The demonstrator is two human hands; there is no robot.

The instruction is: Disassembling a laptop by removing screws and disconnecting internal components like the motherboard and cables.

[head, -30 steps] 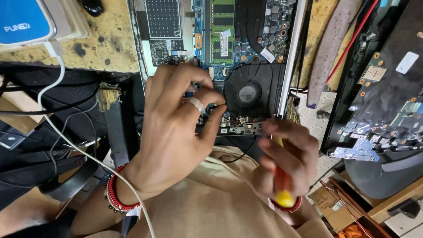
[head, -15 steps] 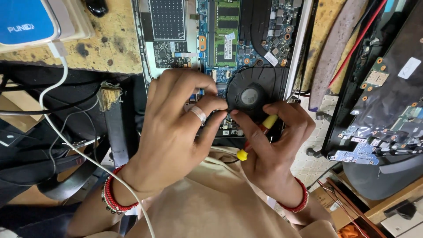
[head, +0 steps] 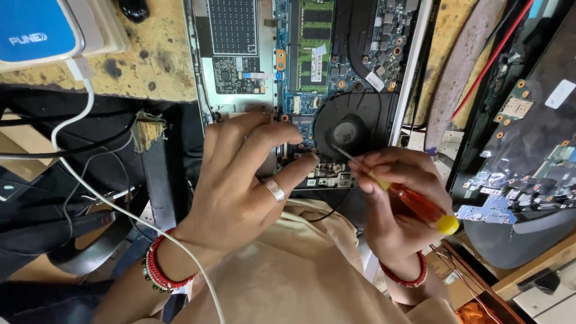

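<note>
My right hand (head: 399, 198) is closed around a screwdriver (head: 401, 193) with an orange handle and a yellow cap at the end. The thin metal shaft goes up and to the left from my fingers, and its tip is on the black round fan (head: 350, 129) of the opened laptop (head: 312, 78), near the centre of the fan. I cannot tell if the tip sits in a screw.

My left hand (head: 246, 186) holds nothing. It lies flat on the lower edge of the laptop, with the fingers spread and the fingertips touching the parts just left of the fan. There is a silver ring on one finger and red bangles on the wrist.

The laptop lies open in front of me, its green circuit board (head: 315, 42) above the fan. A white cable (head: 114, 204) passes under my left wrist. Well apart on the right lies another dark laptop shell (head: 528, 138) with small boards on it.
</note>
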